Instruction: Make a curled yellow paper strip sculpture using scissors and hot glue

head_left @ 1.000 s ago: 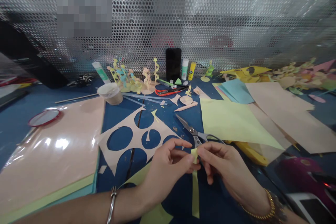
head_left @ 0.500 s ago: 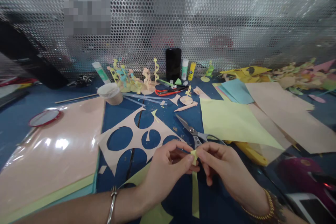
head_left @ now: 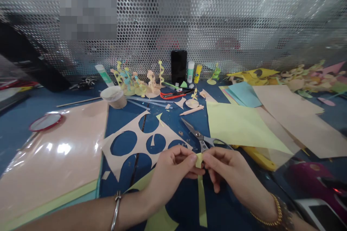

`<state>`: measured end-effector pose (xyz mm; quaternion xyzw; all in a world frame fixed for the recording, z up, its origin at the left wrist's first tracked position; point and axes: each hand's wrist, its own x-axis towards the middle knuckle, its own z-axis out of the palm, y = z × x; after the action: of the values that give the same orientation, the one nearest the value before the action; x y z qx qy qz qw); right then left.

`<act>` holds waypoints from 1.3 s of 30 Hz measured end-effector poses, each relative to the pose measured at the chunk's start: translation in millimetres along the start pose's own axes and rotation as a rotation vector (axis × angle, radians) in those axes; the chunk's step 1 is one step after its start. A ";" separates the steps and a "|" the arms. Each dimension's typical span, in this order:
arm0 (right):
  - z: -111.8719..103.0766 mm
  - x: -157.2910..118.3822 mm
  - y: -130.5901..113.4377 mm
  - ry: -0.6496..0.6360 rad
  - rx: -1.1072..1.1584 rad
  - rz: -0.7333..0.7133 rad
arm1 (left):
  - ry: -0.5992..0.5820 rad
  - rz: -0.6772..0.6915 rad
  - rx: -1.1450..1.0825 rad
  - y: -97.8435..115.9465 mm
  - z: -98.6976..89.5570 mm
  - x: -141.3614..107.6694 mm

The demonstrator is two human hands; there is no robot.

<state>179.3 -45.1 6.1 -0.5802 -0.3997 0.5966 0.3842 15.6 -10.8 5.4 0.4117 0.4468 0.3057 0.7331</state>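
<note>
Left hand and right hand pinch paper strip, roughly downward.

**Blue bench strewn with cut paper and craft tools**

Around a peach paper sheet cut with round holes: steel scissors lie just right of it, with a pale green sheet, a teal sheet and peach sheets farther right. A plastic-sleeved pink paper stack lies to its left, and a pale green paper strip in front. Behind it are small paper sculptures, a pale tub, a red-and-black cutter, an upright black phone and glue sticks.
</note>
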 end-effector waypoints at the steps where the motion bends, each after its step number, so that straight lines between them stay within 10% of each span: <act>1: -0.1 -0.5 -1.1 0.007 -0.045 -0.001 | -0.004 -0.002 0.000 -0.2 0.0 0.3; 39: -1.3 -4.0 -6.3 0.040 -0.269 -0.110 | -0.047 0.093 0.039 -0.3 -1.2 -0.7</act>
<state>180.7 -46.3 13.5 -0.6156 -0.4997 0.5037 0.3430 14.2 -11.1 5.1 0.4533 0.4158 0.3208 0.7203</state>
